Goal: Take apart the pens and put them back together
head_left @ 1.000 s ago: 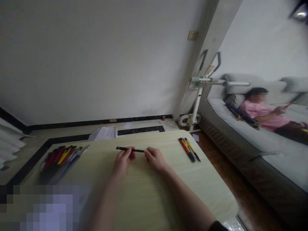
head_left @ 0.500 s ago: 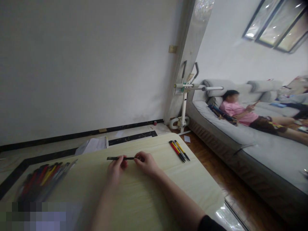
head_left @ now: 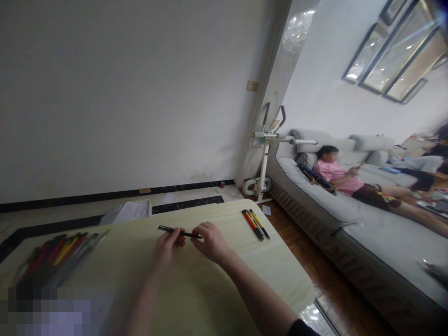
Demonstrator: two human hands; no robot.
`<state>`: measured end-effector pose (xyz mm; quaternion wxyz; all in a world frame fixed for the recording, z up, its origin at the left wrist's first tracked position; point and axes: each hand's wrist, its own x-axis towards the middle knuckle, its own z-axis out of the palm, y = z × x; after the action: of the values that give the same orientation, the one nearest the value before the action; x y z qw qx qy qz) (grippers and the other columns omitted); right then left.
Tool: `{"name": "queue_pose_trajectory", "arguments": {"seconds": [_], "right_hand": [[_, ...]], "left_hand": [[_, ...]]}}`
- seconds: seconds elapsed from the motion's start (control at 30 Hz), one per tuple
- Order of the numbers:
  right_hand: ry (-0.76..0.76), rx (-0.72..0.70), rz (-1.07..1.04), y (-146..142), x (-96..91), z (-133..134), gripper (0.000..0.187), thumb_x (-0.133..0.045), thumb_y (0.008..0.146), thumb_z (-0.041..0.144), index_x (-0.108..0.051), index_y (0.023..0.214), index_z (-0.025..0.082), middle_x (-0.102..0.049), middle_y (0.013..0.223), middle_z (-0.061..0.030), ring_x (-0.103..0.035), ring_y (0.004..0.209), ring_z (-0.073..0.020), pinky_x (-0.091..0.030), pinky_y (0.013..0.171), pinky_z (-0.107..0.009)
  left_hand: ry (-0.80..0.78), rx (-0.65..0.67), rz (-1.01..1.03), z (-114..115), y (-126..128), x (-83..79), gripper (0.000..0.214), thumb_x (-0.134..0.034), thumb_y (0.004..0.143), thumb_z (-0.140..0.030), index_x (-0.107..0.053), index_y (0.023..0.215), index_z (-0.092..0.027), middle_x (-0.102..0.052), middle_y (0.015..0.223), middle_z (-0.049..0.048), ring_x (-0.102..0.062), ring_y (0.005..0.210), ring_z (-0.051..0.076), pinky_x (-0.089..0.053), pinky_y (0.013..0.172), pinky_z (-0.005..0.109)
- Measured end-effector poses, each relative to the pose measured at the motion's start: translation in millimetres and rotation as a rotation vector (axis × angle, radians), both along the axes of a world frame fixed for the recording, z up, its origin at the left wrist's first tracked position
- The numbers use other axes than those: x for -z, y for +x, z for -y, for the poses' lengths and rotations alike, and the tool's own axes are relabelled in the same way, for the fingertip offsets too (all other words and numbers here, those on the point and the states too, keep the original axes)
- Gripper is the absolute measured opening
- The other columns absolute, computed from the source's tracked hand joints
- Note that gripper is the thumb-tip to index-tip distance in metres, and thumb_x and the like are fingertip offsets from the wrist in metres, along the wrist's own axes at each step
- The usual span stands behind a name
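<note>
Over the pale table [head_left: 210,303], the person's left hand [head_left: 170,243] pinches a black pen [head_left: 189,234] near its middle while the right hand [head_left: 212,242] grips it near 1 end, between a blurred pen bunch [head_left: 63,252] and a smaller pen group [head_left: 255,225].

No legible txt, brand, no. or sign anywhere. Blk pen [head_left: 191,234]: any print too small to read. Clock dirs from that pen: 3 loose pens [head_left: 255,225] at 3 o'clock, ditto; pen pile [head_left: 61,252] approx 9, blurred; white papers [head_left: 126,213] approx 10, no wording readable; sm red item [head_left: 222,185] approx 1, illegible; framed panels [head_left: 381,56] btwn 1 & 2, reflections, no lettering made out.
</note>
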<state>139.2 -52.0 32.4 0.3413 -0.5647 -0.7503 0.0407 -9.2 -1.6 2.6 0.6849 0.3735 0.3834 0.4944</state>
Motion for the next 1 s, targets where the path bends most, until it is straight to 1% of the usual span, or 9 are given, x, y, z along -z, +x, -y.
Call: {"name": "queue_pose_trajectory", "arguments": {"seconds": [0.2,0.37,0.43,0.53,0.63,0.7,0.77,0.87,1.0], "right_hand": [[0.000,0.045,0.047,3,1.4,12,0.007,-0.059,0.071,0.019,-0.057,0.079,0.019,-0.058,0.075,-0.0036,-0.049,0.074,-0.0163,-0.036,0.069,-0.027],[-0.001,0.058,0.040,6,6.1,21,0.009,-0.059,0.071,0.020,-0.057,0.079,0.019,-0.057,0.074,-0.0031,-0.050,0.074,-0.0157,-0.037,0.068,-0.026],[0.011,0.055,0.041,4,6.4,22,0.009,-0.059,0.072,0.021,-0.057,0.080,0.019,-0.057,0.075,-0.0033,-0.050,0.074,-0.0159,-0.038,0.068,-0.026],[0.016,0.052,0.050,0,4.4,20,0.005,-0.058,0.072,0.020,-0.058,0.077,0.019,-0.057,0.073,-0.0033,-0.050,0.074,-0.0158,-0.038,0.067,-0.026],[0.009,0.066,0.047,5,0.6,20,0.002,-0.056,0.073,0.017,-0.058,0.075,0.019,-0.057,0.072,-0.0030,-0.050,0.072,-0.0152,-0.038,0.065,-0.025],[0.003,0.094,0.025,16,-1.2,24,0.004,-0.055,0.074,0.017,-0.058,0.075,0.019,-0.057,0.072,-0.0029,-0.050,0.071,-0.0148,-0.038,0.064,-0.025],[0.004,0.147,-0.013,34,-1.3,30,0.005,-0.054,0.074,0.016,-0.059,0.076,0.018,-0.057,0.072,-0.0030,-0.051,0.071,-0.0145,-0.039,0.064,-0.024],[0.016,0.250,-0.072,70,1.5,43,0.008,-0.053,0.075,0.018,-0.061,0.078,0.018,-0.058,0.071,-0.0033,-0.052,0.069,-0.0146,-0.040,0.063,-0.025],[0.042,0.418,-0.114,125,6.4,64,0.014,-0.053,0.075,0.024,-0.064,0.079,0.018,-0.060,0.073,-0.0051,-0.054,0.066,-0.0157,-0.041,0.062,-0.026]], "left_hand": [[0.022,0.133,-0.069,6,-1,-12.9,0.032,-0.066,0.059,-0.037,-0.064,0.074,-0.009,-0.058,0.056,0.0044,-0.053,0.052,0.014,-0.041,0.051,0.024],[0.038,0.216,-0.143,8,-2,-18.0,0.031,-0.065,0.061,-0.039,-0.064,0.074,-0.011,-0.060,0.058,0.0040,-0.056,0.055,0.015,-0.043,0.055,0.026],[0.049,0.238,-0.150,8,-3,-19.3,0.031,-0.064,0.061,-0.039,-0.064,0.073,-0.011,-0.060,0.058,0.0037,-0.055,0.055,0.015,-0.043,0.055,0.026],[0.064,0.256,-0.182,9,-3,-22.2,0.033,-0.064,0.061,-0.041,-0.064,0.074,-0.011,-0.061,0.059,0.0045,-0.056,0.055,0.016,-0.042,0.055,0.027],[0.078,0.255,-0.207,9,-1,-23.0,0.038,-0.063,0.061,-0.043,-0.065,0.081,-0.011,-0.061,0.060,0.0051,-0.056,0.057,0.017,-0.042,0.057,0.028],[0.082,0.251,-0.178,8,0,-20.7,0.041,-0.062,0.062,-0.044,-0.064,0.085,-0.011,-0.061,0.061,0.0050,-0.056,0.056,0.016,-0.043,0.057,0.029],[0.074,0.242,-0.122,6,1,-16.9,0.042,-0.061,0.063,-0.044,-0.063,0.090,-0.011,-0.060,0.062,0.0046,-0.056,0.056,0.016,-0.043,0.057,0.029],[0.056,0.224,-0.057,3,0,-11.5,0.044,-0.060,0.065,-0.042,-0.060,0.095,-0.011,-0.059,0.063,0.0040,-0.055,0.056,0.015,-0.043,0.056,0.029],[0.046,0.210,-0.045,2,-2,-8.2,0.042,-0.060,0.065,-0.041,-0.059,0.093,-0.010,-0.058,0.061,0.0033,-0.054,0.054,0.014,-0.042,0.054,0.028]]}}
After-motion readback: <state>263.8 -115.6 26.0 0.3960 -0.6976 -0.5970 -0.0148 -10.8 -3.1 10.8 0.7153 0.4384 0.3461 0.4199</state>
